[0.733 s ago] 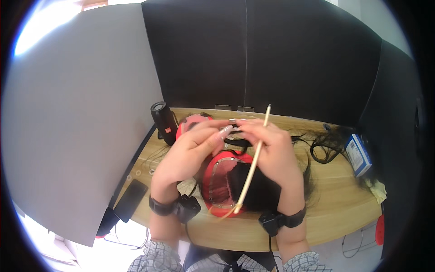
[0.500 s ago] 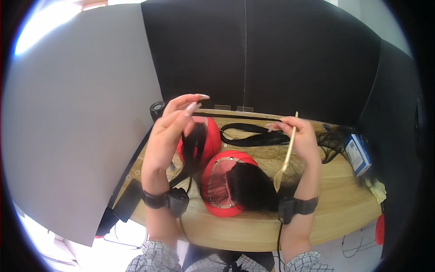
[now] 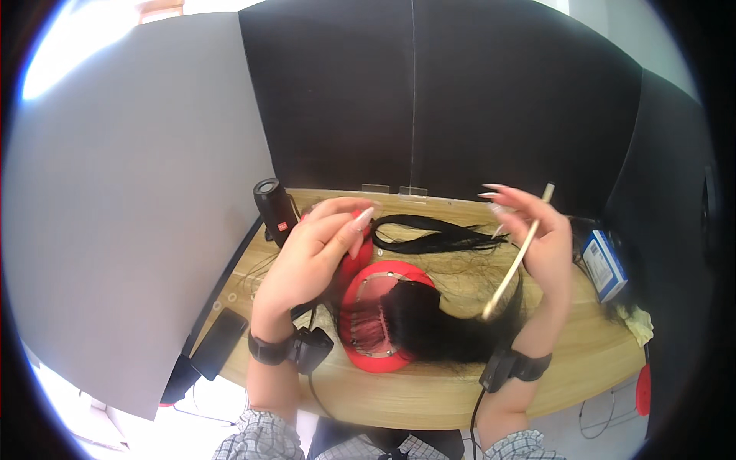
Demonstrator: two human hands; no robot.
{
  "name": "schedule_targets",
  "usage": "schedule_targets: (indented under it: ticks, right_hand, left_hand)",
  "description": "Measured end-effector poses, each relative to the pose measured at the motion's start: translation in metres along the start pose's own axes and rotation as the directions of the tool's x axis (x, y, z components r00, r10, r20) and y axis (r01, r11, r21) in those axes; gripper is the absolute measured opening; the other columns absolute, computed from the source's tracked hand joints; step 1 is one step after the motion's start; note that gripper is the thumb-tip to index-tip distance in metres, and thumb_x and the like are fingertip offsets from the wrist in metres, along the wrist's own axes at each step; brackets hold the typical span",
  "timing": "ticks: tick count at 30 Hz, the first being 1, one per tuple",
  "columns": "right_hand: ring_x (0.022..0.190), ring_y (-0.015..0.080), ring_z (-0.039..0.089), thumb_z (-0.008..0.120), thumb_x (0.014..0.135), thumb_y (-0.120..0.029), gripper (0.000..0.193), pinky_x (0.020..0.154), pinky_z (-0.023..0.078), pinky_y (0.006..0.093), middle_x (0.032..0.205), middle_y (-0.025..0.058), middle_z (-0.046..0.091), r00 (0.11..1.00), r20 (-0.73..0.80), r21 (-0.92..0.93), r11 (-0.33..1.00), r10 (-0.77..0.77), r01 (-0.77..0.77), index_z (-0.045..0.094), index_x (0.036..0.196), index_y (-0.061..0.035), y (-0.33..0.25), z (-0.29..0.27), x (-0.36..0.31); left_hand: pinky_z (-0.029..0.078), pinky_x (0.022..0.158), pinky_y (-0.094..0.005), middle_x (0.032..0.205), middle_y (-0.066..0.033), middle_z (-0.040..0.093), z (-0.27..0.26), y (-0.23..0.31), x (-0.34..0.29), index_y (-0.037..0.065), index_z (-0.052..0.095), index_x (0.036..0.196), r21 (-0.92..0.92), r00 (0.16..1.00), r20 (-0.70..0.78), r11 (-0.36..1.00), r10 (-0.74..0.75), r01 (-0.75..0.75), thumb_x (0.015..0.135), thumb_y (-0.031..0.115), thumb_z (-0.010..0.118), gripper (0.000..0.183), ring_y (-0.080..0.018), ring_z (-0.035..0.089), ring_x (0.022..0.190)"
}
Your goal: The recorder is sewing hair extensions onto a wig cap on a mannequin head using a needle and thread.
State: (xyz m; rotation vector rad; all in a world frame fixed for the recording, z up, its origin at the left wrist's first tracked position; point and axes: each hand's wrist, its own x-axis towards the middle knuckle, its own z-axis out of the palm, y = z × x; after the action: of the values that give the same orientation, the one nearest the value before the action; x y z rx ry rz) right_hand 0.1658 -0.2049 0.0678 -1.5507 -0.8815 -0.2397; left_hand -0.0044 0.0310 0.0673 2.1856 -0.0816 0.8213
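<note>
A red dome-shaped wig block (image 3: pixel 354 349) lies on the table in front of me, with a pale net edged by a band on top. Long black hair (image 3: pixel 448 333) spreads from it to the right, toward my right wrist. My right hand (image 3: pixel 546 241) is raised above that hair, a slender pale stick (image 3: pixel 512 277) slanting down from its grip. Over a second red block (image 3: pixel 357 261), mostly hidden, hovers my left hand (image 3: pixel 318 249), its fingers bent in and thumb close to them. Whether fine hairs are pinched there is too small to tell.
A looped black hair bundle (image 3: pixel 422 236) lies at the back. At the far left stands a black cylindrical speaker (image 3: pixel 274 211), with a dark phone (image 3: pixel 220 343) nearer me. A blue and white box (image 3: pixel 604 266) and crumpled yellowish cloth (image 3: pixel 638 325) sit right. Dark panels (image 3: pixel 460 100) rise behind.
My left hand has come down and right, its fingers drawing closer together. My right hand has moved right with the stick, which tilts more. The black hair now reaches further right.
</note>
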Motion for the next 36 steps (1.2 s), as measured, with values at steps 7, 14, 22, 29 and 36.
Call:
schedule_targets:
  ticks: [7, 14, 22, 29, 36]
  right_hand:
    - [0.064, 0.0151, 0.061, 0.073, 0.078, -0.007, 0.046, 0.061, 0.051, 0.0282, 0.092, 0.0119, 0.067, 0.914, 0.307, 0.065, 0.964, -0.264, 0.256, 0.062, 0.122, -0.0085, -0.042, 0.056, -0.023]
    - [0.073, 0.0239, 0.068, 0.071, 0.074, -0.003, 0.038, 0.061, 0.055, 0.032, 0.116, 0.0106, 0.065, 0.803, 0.227, -0.033, 0.819, -0.552, 0.573, 0.068, 0.112, -0.0084, -0.029, 0.075, -0.022]
    - [0.063, 0.0193, 0.067, 0.069, 0.069, 0.002, 0.039, 0.06, 0.055, 0.0288, 0.114, 0.0105, 0.067, 0.815, 0.237, 0.038, 0.844, -0.528, 0.536, 0.068, 0.107, -0.0064, -0.026, 0.072, -0.021]
    - [0.06, 0.0141, 0.067, 0.053, 0.084, 0.009, 0.028, 0.054, 0.054, 0.0263, 0.094, 0.0121, 0.071, 0.983, 0.032, 0.104, 0.979, -0.18, 0.176, 0.065, 0.108, -0.0011, -0.01, 0.056, -0.01]
    - [0.062, 0.0147, 0.066, 0.057, 0.093, -0.012, 0.02, 0.051, 0.052, 0.0257, 0.094, 0.0143, 0.07, 0.958, 0.096, 0.12, 0.953, 0.269, -0.279, 0.063, 0.106, 0.0026, 0.064, -0.014, 0.017]
  left_hand:
    - [0.043, 0.09, -0.0335, 0.125, -0.0162, 0.057, 0.011, 0.018, -0.003, -0.004, 0.055, 0.072, -0.138, 0.987, 0.124, 0.984, -0.099, 0.116, 0.098, 0.019, 0.051, 0.034, -0.0222, 0.057, 0.104]
    - [0.046, 0.08, -0.0306, 0.129, -0.016, 0.055, 0.013, 0.01, -0.003, -0.005, 0.057, 0.074, -0.058, 0.995, 0.09, 0.998, 0.037, -0.032, 0.098, 0.015, 0.049, 0.032, -0.018, 0.058, 0.092]
    - [0.038, 0.058, -0.0226, 0.073, 0.0003, 0.048, 0.013, 0.015, -0.003, -0.007, 0.058, 0.118, -0.155, 0.993, 0.1, 0.985, -0.062, 0.077, 0.098, 0.013, 0.047, 0.03, -0.0056, 0.045, 0.064]
    - [0.038, 0.064, -0.0218, 0.07, 0.0019, 0.046, 0.008, 0.013, -0.001, -0.003, 0.059, 0.121, -0.234, 0.991, 0.124, 0.97, -0.04, 0.068, 0.1, 0.016, 0.044, 0.031, -0.0059, 0.044, 0.067]
    - [0.037, 0.088, -0.0286, 0.09, -0.005, 0.059, 0.0, -0.001, 0.003, -0.001, 0.062, 0.093, -0.268, 0.992, 0.088, 0.957, -0.093, 0.113, 0.1, 0.018, 0.045, 0.027, -0.0138, 0.049, 0.092]
